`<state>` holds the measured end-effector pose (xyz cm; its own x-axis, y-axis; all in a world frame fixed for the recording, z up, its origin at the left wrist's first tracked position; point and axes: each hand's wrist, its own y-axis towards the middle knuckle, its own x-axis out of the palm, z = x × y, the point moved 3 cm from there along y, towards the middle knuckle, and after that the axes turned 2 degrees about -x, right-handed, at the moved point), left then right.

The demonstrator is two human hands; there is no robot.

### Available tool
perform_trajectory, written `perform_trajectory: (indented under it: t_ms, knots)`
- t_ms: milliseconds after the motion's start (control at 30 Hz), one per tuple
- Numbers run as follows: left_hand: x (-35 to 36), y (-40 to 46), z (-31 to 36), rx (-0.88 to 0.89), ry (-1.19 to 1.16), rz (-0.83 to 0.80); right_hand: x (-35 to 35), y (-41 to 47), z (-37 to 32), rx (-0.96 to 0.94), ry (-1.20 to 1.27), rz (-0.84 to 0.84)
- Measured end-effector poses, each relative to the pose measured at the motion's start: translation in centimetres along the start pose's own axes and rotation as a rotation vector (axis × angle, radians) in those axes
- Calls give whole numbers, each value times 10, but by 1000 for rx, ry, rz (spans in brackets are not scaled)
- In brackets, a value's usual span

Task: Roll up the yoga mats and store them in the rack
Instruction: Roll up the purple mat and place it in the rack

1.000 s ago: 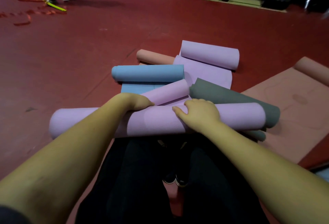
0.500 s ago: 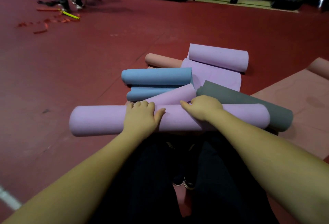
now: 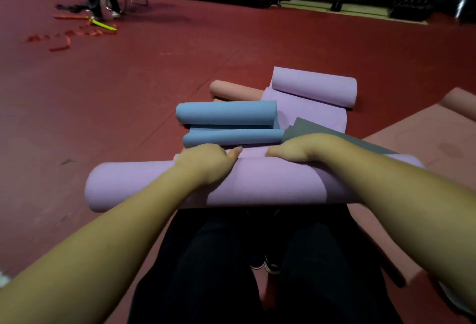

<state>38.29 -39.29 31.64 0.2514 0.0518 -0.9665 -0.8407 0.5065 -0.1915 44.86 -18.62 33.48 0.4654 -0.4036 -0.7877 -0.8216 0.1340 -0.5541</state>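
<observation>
- A thick lilac roll (image 3: 257, 184), its surface finely ribbed with a paler curved patch toward the right, lies on the red floor (image 3: 128, 92) just ahead of the person's dark-trousered knees.
- Its long axis runs left to right across the view; the rounded left end juts well past the left arm, the right end hides behind the right forearm.
- The left hand (image 3: 206, 164) sits on the roll's top with fingers curled over the far edge and thumb pointing right, its grip clenched around the lilac roll.
- The right hand (image 3: 296, 150) grips the same far edge, fingers hooked over and out of sight.
- Beyond lie two blue rolls (image 3: 226, 115), a grey mat (image 3: 322, 130), a half-rolled lilac mat (image 3: 314, 87) and a salmon roll (image 3: 231, 89); a flat salmon mat (image 3: 425, 130) spreads to the right.
- Compared with half a second ago, both hands have shifted from lying on top to hooking over the far side, and the short lilac roll behind them is no longer visible.
</observation>
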Motion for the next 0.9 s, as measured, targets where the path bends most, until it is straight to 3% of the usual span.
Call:
perform_trajectory:
  t_ms: [133, 400, 667, 800, 900]
  knots:
    - [5, 6, 2, -3, -10, -171, 13, 7, 7, 14, 18, -76]
    - [-5, 26, 6, -7, -183, -295, 6, -1, 1, -76, -187, 347]
    - [-3, 47, 10, -39, -361, -461, 41, -13, 3, -13, -280, 511]
    - [0, 54, 10, -24, -295, -363, 39, -5, 5, 30, -249, 525]
    - [0, 56, 5, -28, -141, -159, 34, -1, 3, 23, -239, 494]
